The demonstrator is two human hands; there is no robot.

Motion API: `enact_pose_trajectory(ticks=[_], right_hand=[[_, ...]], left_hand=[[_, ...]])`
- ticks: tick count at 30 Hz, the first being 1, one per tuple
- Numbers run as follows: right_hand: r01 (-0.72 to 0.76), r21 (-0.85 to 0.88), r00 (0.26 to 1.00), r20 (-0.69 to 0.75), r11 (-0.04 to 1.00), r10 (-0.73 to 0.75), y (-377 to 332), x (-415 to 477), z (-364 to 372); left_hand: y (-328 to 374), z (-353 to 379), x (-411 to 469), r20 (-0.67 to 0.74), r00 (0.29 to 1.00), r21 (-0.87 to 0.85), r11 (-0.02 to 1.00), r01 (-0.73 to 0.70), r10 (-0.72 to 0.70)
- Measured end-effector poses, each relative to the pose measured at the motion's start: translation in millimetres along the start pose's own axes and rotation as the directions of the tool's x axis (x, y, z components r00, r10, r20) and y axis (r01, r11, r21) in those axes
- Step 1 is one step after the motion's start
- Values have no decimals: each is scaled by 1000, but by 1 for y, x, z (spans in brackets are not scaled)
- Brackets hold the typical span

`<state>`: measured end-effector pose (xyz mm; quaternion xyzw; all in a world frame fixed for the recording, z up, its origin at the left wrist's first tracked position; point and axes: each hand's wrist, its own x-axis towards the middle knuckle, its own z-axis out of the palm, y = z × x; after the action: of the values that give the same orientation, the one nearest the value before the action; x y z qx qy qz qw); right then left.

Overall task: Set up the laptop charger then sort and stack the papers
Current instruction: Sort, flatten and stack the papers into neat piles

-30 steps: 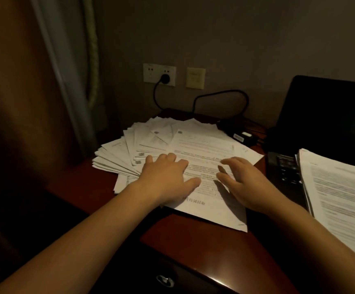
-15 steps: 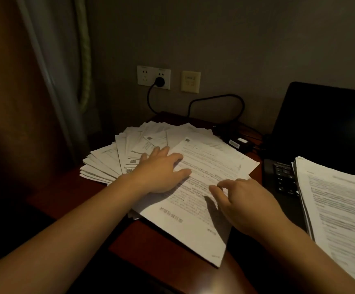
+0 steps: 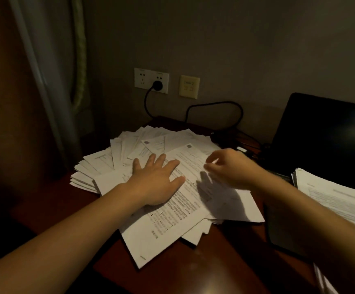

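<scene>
The right hand (image 3: 233, 168) has lifted off the printed top sheet (image 3: 164, 228), which has slid nearer the front edge of the dark red worktop (image 3: 214, 266). The hand now hovers, blurred, over the pile with its fingers bent, and I cannot tell whether they pinch anything. An open black laptop (image 3: 325, 134) stands at the right with a neat stack of papers (image 3: 333, 196) lying on its base, while the fanned loose papers (image 3: 106, 164) cover the far left of the worktop under the left hand (image 3: 157, 179), pressed flat with fingers spread wide. Behind them the charger cable (image 3: 214, 103) loops along the wall, and a black plug (image 3: 157, 85) sits in the white wall socket (image 3: 144, 78).
</scene>
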<state>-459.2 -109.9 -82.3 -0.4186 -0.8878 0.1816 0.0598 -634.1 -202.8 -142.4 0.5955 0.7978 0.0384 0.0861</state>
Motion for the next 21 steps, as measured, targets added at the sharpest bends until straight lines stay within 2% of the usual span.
enact_pose_trajectory(ticks=[4,12,17,18,21], right_hand=[[24,-22,1000,-10,999,-25,30,59,5],[95,-155,983,169,983,-68,19,116,30],[109,-91,963,257,990,-82,-4,126,29],[103,-69,967,240,992,-84,-5,131,25],[18,-21,998,59,1000,-17,2,151,14]], left_hand=[[-20,-8,-2,-8,999,12,999,-33,33],[-35,-12,-10,-181,983,-67,998,-19,6],[-40,-5,-9,-19,1000,-77,997,2,-3],[-41,-6,-9,-7,1000,-79,997,-8,7],[-42,-10,-10,18,997,-112,991,-67,70]])
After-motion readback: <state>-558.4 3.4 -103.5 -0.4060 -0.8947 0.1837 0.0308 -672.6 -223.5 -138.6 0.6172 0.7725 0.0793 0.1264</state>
